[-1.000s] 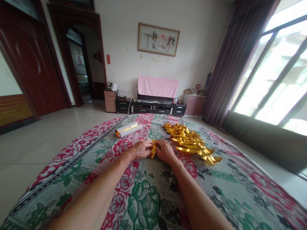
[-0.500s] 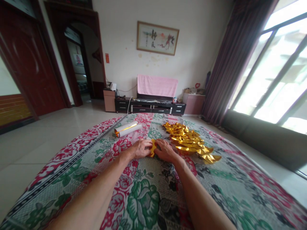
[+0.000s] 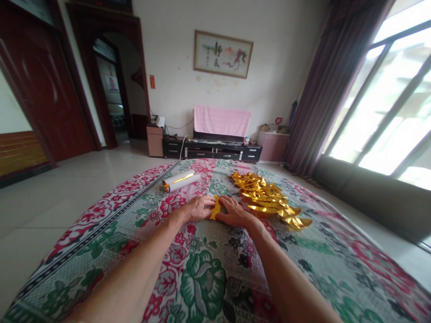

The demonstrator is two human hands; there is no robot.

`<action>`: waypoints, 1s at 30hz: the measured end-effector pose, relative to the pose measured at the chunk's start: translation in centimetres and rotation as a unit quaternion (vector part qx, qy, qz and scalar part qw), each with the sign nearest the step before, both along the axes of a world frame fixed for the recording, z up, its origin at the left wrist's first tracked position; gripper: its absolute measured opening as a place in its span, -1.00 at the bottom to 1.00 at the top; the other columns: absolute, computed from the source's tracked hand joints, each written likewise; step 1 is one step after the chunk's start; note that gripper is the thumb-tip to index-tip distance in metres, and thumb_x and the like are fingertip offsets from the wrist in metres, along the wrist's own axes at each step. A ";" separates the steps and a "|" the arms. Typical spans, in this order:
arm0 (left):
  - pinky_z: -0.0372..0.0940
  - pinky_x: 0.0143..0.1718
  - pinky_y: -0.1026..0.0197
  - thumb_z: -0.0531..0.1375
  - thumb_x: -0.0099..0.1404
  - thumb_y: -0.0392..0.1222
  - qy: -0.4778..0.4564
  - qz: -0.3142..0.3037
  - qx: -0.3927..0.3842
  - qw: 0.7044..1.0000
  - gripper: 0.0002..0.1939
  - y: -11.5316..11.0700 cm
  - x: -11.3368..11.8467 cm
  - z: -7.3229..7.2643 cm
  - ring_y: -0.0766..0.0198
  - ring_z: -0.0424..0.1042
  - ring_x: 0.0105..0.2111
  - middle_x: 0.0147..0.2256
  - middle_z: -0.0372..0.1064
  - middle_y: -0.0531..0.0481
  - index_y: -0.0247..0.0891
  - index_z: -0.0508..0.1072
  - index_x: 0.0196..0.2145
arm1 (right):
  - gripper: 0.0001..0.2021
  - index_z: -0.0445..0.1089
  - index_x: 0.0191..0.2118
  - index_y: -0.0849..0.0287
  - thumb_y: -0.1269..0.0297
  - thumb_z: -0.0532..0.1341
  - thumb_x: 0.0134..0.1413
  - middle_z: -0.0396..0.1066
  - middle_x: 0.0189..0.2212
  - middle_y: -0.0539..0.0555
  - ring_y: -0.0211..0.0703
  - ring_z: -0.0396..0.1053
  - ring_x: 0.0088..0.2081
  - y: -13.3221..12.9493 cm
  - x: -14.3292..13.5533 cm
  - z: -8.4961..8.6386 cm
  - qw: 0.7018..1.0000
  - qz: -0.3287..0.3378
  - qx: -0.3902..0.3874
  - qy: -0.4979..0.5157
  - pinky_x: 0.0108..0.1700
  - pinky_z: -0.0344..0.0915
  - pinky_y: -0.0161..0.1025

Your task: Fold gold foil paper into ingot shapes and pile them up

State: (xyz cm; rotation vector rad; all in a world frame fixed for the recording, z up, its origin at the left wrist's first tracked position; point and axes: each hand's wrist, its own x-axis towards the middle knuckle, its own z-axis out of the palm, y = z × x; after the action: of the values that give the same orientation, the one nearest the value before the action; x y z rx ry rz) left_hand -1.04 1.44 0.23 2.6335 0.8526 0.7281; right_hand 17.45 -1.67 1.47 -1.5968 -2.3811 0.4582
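Note:
A small piece of gold foil paper (image 3: 216, 207) lies on the patterned cloth between my two hands. My left hand (image 3: 199, 208) has its fingers on the paper's left side, pressing it down. On the other side, the fingers of my right hand (image 3: 232, 211) grip its right edge, and they hide part of it. To the right sits a pile of folded gold foil pieces (image 3: 269, 197), pointed at the ends like boat-shaped ingots. Beyond my left hand rests a roll of foil paper (image 3: 182, 181), white outside with gold showing at its edge.
The flowered cloth (image 3: 202, 278) covers a broad rounded surface under my arms. Past its far edge stands a black low cabinet (image 3: 212, 152) with a pink towel (image 3: 222, 120) draped over a screen. A purple curtain (image 3: 313, 98) hangs by the window at right.
Both hands stay at the same spot. A wider, flatter part of the gold paper shows between my fingers now. The view has shifted very slightly.

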 end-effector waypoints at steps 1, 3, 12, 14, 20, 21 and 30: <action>0.16 0.04 0.22 0.07 0.02 -0.42 -0.005 -0.001 -0.006 1.000 -0.67 0.1 -0.1 -0.1 0.22 0.30 -0.04 -0.06 0.36 -0.08 -0.31 0.49 -0.24 | -0.34 0.04 0.15 0.17 0.05 0.12 -0.10 -0.13 0.22 0.13 0.07 -0.21 0.21 0.0 0.0 0.1 1.000 -0.004 -0.010 -0.001 0.16 -0.14 0.00; 0.16 0.05 0.22 0.07 0.01 -0.43 -0.015 -0.002 -0.015 1.000 -0.64 0.4 -0.2 -0.3 0.23 0.30 -0.03 -0.05 0.35 -0.08 -0.31 0.49 -0.22 | -0.31 0.03 0.16 0.18 0.02 0.14 -0.12 -0.15 0.23 0.13 0.08 -0.23 0.22 0.1 0.0 0.1 1.000 -0.008 -0.019 -0.003 0.17 -0.15 0.01; 0.14 0.06 0.22 0.07 0.02 -0.42 -0.008 0.002 -0.026 1.000 -0.65 0.1 -0.2 0.0 0.24 0.30 -0.03 -0.03 0.34 -0.06 -0.29 0.49 -0.22 | -0.27 0.04 0.17 0.18 0.00 0.15 -0.14 -0.13 0.22 0.13 0.09 -0.22 0.22 0.1 0.1 -0.1 1.000 -0.008 -0.009 0.004 0.17 -0.15 0.02; 0.14 0.06 0.22 0.10 0.04 -0.38 -0.008 0.009 -0.038 0.999 -0.68 0.0 -0.2 0.2 0.22 0.29 -0.03 -0.03 0.33 -0.09 -0.30 0.49 -0.22 | -0.28 0.02 0.18 0.19 0.01 0.15 -0.13 -0.13 0.23 0.14 0.11 -0.22 0.22 0.0 0.0 -0.1 1.000 -0.011 -0.012 0.007 0.17 -0.15 0.04; 0.14 0.03 0.23 0.17 0.05 -0.28 -0.026 -0.045 -0.062 0.997 -0.70 -0.3 -0.3 0.8 0.22 0.27 -0.02 -0.04 0.33 -0.05 -0.24 0.47 -0.20 | -0.32 0.00 0.19 0.17 0.08 0.12 -0.07 -0.12 0.23 0.15 0.06 -0.21 0.23 -0.1 0.2 0.0 0.998 -0.021 -0.008 0.059 0.19 -0.18 0.03; 0.14 0.03 0.24 0.16 0.06 -0.29 -0.025 -0.048 -0.065 0.996 -0.71 -0.4 -0.3 0.9 0.23 0.28 -0.03 -0.03 0.32 -0.05 -0.24 0.47 -0.20 | -0.34 0.00 0.20 0.17 0.11 0.11 -0.04 -0.13 0.23 0.15 0.03 -0.21 0.23 0.0 0.4 0.0 0.996 -0.024 -0.010 0.080 0.20 -0.18 0.00; 0.13 0.03 0.25 0.12 0.07 -0.35 -0.020 -0.020 -0.056 0.998 -0.67 -0.5 -0.3 0.9 0.24 0.27 -0.02 0.00 0.30 -0.05 -0.26 0.46 -0.17 | -0.37 0.12 0.14 0.10 0.17 0.20 -0.11 -0.04 0.21 0.09 0.01 -0.12 0.22 0.2 1.2 -0.2 0.985 0.006 -0.008 0.173 0.21 -0.15 -0.07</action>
State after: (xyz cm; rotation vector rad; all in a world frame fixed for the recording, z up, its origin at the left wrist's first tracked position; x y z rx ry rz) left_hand -1.36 0.92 1.15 2.5216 0.8042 0.6997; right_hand 18.64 -1.47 1.29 -1.3773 -2.1298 0.6980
